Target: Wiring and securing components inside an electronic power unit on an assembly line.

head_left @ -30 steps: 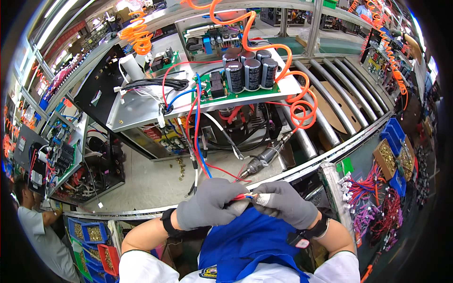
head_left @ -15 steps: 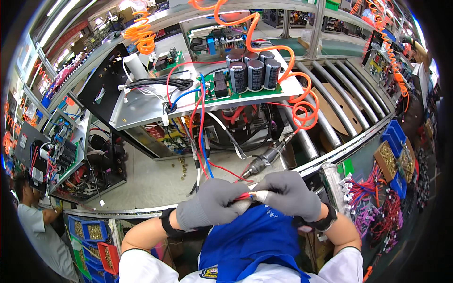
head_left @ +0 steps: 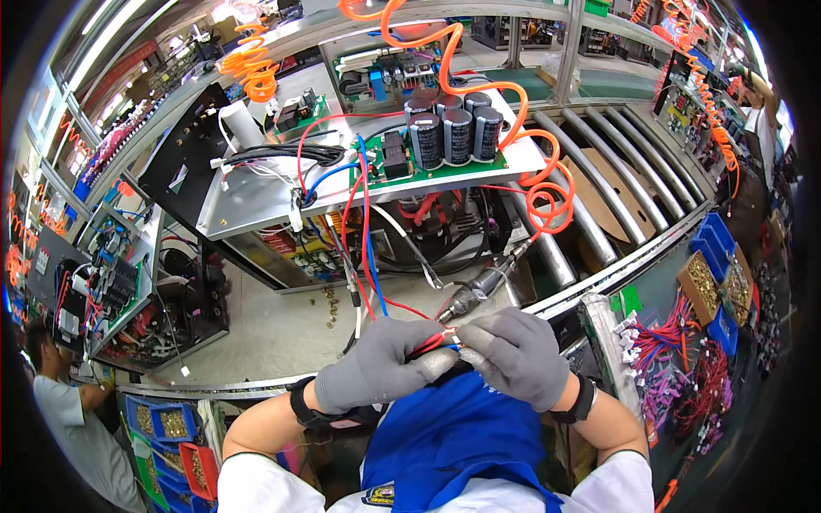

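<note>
Both hands wear grey gloves and meet in front of my blue apron. My left hand (head_left: 376, 363) is closed around red and blue wires (head_left: 434, 342) close to their ends. My right hand (head_left: 517, 355) pinches the tips of those wires; a small pale end shows between the fingers. The wires run up to a metal chassis (head_left: 252, 209), through a hole in its top panel. On that panel, a green circuit board carries several black cylindrical capacitors (head_left: 457, 135). Just beyond my hands lies a pneumatic screwdriver (head_left: 475, 291) on a coiled orange hose (head_left: 556, 205).
Metal rollers (head_left: 599, 184) stretch off at the right. Bundled coloured wires (head_left: 663, 350) and blue bins (head_left: 714, 244) lie on the right bench. More blue bins (head_left: 175, 421) and a red bin (head_left: 198, 468) of small brass parts sit at lower left, near another person (head_left: 73, 419).
My hands have shifted slightly up. The right hand has turned, its fingers now bent over the wire ends, and more of the red and blue wires shows between the hands.
</note>
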The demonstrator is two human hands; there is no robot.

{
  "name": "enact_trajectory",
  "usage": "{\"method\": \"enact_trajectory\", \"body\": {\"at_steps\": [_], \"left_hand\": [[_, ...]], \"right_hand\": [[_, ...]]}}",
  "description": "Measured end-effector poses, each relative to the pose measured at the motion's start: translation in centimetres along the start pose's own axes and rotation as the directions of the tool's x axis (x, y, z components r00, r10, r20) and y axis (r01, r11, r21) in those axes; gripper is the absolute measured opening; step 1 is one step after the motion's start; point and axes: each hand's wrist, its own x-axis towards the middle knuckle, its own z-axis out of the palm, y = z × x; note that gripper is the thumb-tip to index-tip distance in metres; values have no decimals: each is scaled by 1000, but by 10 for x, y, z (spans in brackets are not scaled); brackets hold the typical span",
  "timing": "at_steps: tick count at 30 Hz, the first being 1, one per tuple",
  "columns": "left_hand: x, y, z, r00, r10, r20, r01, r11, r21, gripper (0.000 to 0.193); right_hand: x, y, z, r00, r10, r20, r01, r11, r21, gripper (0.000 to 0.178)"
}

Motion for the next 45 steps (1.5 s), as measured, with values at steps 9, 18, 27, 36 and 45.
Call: {"method": "enact_trajectory", "body": {"at_steps": [9, 18, 27, 36, 45], "left_hand": [[-2, -3, 1, 1000, 31, -6, -31, 999, 18, 17], [4, 4, -9, 989, -110, 101, 125, 978, -164, 19], [0, 7, -21, 982, -169, 86, 185, 957, -222, 20], [-13, 18, -23, 971, -219, -98, 180, 935, -307, 23], [-18, -13, -12, 995, 96, -20, -87, 963, 253, 17]], "right_hand": [[-5, -3, -5, 667, 538, 515, -740, 398, 542, 22], [16, 12, -4, 994, -79, 77, 74, 995, 64, 32], [6, 7, 10, 771, 364, 522, -630, 324, 705, 19], [-44, -26, 107, 725, 82, 684, -159, 986, 51, 26], [-43, -22, 83, 919, 249, 306, -212, 966, -148, 22]]}}
